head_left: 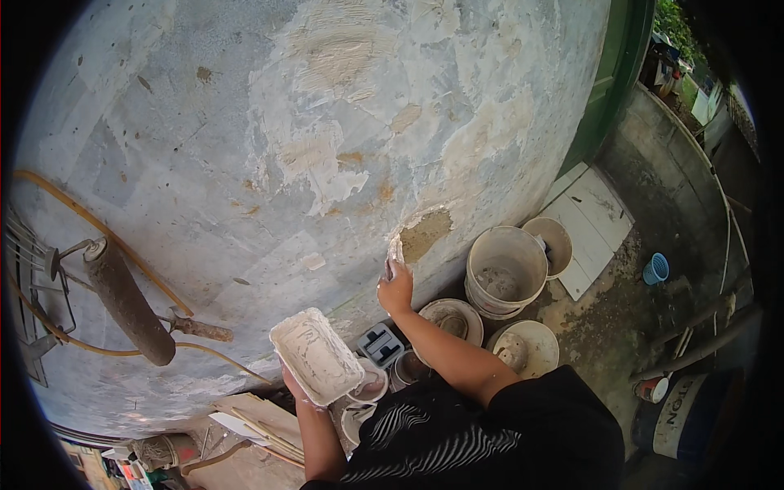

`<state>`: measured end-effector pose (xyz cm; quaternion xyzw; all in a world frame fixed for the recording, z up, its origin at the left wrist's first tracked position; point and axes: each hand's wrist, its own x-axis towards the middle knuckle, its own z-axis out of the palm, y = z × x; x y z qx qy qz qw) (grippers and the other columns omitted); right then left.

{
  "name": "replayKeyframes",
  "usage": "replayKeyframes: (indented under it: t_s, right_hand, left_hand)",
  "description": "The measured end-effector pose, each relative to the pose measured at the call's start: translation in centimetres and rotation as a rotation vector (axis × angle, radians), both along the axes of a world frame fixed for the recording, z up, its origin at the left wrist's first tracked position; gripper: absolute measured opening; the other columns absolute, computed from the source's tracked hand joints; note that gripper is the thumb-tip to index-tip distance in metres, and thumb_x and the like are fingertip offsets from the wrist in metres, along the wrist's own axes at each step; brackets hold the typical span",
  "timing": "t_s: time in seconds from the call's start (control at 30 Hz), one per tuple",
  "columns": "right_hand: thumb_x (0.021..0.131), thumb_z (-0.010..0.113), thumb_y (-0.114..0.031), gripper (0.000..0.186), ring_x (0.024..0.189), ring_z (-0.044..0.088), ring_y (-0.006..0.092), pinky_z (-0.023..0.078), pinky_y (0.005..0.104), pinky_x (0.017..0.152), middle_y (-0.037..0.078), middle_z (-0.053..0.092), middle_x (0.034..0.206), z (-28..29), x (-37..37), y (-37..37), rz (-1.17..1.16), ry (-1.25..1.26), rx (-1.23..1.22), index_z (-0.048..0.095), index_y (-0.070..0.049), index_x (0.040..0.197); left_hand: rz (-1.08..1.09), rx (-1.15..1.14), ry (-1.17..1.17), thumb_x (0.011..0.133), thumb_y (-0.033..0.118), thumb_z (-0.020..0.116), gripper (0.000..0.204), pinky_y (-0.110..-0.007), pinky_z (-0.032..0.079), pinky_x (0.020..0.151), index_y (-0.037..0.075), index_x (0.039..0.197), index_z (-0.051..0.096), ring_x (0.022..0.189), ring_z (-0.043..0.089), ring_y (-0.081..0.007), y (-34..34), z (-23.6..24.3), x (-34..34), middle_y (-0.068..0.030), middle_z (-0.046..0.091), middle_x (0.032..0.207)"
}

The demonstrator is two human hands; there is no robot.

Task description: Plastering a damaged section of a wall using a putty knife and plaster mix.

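My left hand (292,387) is closed on the side of a rectangular plastic tub (318,356), smeared inside with whitish plaster and tilted up below the wall. My right arm reaches forward, and my right hand (395,289) grips a narrow, plaster-smeared scraper (396,248). Its tip is at the left edge of a bare brown patch (426,235) low on the wall. Most of the scraper's handle is hidden in my fingers. The wall (204,163) is grey-white and blotchy, with rough filled areas and flaking paint.
Along the wall's foot stand a large bucket (506,282), a smaller bucket (551,242) and a grey tray (380,345). A dirty paint roller (129,302) hangs at left near an orange hose (106,216). A blue cup (656,269) and dark drum (682,416) are at right.
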<state>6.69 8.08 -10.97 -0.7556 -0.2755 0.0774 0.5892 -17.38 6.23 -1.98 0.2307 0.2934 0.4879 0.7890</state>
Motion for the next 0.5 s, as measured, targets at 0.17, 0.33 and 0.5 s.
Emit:
replayKeyframes:
  t_s: [0.17, 0.33, 0.5]
  right_hand:
    - [0.068, 0.058, -0.003, 0.027, 0.091, 0.052, 0.0372, 0.037, 0.0431, 0.086, 0.017, 0.058, 0.095, 0.2, -0.4, -0.5, -0.008, -0.129, -0.069, 0.06, 0.001, 0.095]
    - [0.068, 0.059, -0.003, 0.028, 0.091, 0.054, 0.0372, 0.038, 0.0431, 0.086, 0.02, 0.059, 0.092, 1.0, -0.6, -2.2, 0.086, -0.14, -0.049, 0.06, 0.002, 0.095]
    - [0.07, 0.056, -0.003, 0.032, 0.088, 0.056, 0.0399, 0.043, 0.042, 0.081, 0.022, 0.061, 0.092, -0.5, 0.9, -3.8, 0.113, -0.031, -0.077, 0.06, 0.003, 0.101]
  left_hand:
    - [-0.1, 0.022, -0.028, 0.092, 0.038, 0.036, 0.047, -0.043, 0.053, 0.076, 0.003, 0.122, 0.048, 0.091, 0.062, -0.0296, 0.6, -0.2, 0.4, -0.0139, 0.06, 0.109]
    - [-0.149, -0.007, -0.009, 0.093, 0.04, 0.035, 0.049, -0.044, 0.053, 0.078, 0.004, 0.123, 0.047, 0.093, 0.061, -0.0305, 1.5, 0.4, 1.8, -0.0135, 0.059, 0.111]
    - [-0.194, -0.014, -0.055, 0.092, 0.04, 0.036, 0.049, -0.045, 0.053, 0.078, 0.005, 0.124, 0.047, 0.093, 0.062, -0.0312, 1.7, 1.4, 2.3, -0.0138, 0.059, 0.112]
